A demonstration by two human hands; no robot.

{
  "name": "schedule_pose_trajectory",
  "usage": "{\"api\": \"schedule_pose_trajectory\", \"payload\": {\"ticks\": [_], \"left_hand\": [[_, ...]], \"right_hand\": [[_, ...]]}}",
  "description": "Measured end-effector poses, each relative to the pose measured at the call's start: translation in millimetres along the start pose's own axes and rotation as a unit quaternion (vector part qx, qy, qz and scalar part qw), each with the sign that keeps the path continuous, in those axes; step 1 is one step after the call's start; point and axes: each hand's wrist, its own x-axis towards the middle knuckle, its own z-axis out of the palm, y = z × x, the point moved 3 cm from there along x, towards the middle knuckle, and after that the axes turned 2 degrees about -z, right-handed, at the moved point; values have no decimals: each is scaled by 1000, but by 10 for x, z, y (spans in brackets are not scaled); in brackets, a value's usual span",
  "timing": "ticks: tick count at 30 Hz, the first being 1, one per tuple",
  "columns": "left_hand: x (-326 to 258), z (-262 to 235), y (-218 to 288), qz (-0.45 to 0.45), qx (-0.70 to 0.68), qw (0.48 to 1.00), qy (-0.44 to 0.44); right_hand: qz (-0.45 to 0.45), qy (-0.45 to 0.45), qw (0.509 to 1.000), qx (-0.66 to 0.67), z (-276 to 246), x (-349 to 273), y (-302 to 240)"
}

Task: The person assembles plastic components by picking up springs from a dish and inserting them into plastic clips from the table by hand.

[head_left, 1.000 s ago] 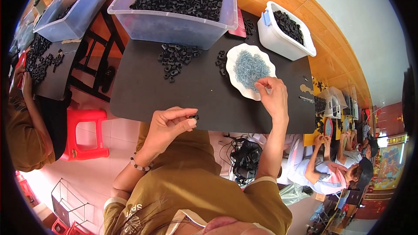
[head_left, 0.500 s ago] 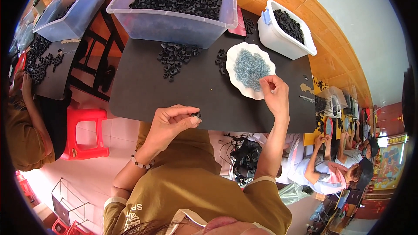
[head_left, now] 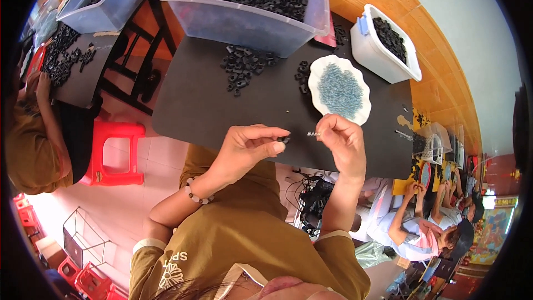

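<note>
My left hand pinches a small black plastic part between thumb and fingertips, over the near edge of the dark table. Close by on its right, my right hand grips a tiny silvery spring that sticks out toward the black part; the two are apart. Just beyond the right hand lies a white scalloped plate, holding a heap of small silvery-blue springs. Loose black parts are piled on the table in front of a large clear bin.
The large clear bin of black parts stands at the far side. A white tub with more black pieces is at the far right. To the left are a red stool and a person at another table; several people work at the right.
My right hand has come back from the plate toward the left hand, with a spring now showing in its fingers. The view has shifted; the left hand still holds the black part.
</note>
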Motion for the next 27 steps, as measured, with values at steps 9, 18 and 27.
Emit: {"api": "schedule_pose_trajectory", "payload": {"ticks": [9, 18, 27], "left_hand": [[-97, -30, 46, 30, -5, 1000, -5], [-109, -70, -40, 34, -21, 999, -13], [-144, -190, -84, 46, -5, 999, 7]], "right_hand": [[41, -56, 998, -12, 341, 2, 49], [44, -51, 995, -75, 411, 6, 129], [-15, -18, 984, -177, 622, 122, 169]]}}
